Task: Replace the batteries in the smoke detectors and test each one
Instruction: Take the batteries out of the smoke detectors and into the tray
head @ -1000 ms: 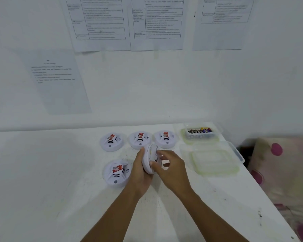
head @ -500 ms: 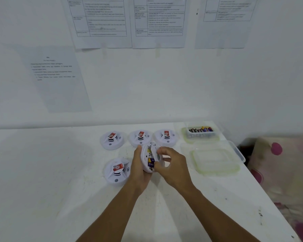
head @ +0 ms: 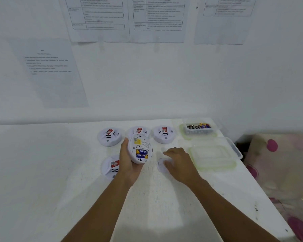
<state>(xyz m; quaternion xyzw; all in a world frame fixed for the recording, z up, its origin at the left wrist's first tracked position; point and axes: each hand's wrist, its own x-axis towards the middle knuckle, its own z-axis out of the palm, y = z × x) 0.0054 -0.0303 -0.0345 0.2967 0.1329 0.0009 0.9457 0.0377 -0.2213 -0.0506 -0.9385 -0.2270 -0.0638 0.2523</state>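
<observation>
A white wall point(head: 147, 81) with taped printed sheets point(head: 157, 20) rises behind a white table point(head: 42, 172), pink-spotted fabric point(head: 278, 163) beside it.

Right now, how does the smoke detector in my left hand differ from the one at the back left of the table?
The held detector is lifted and tilted in your left hand; the back-left detector lies flat on the table. The held detector shows its underside with blue and yellow batteries; the back-left detector shows its top with a red label. Both are round and white.
</observation>
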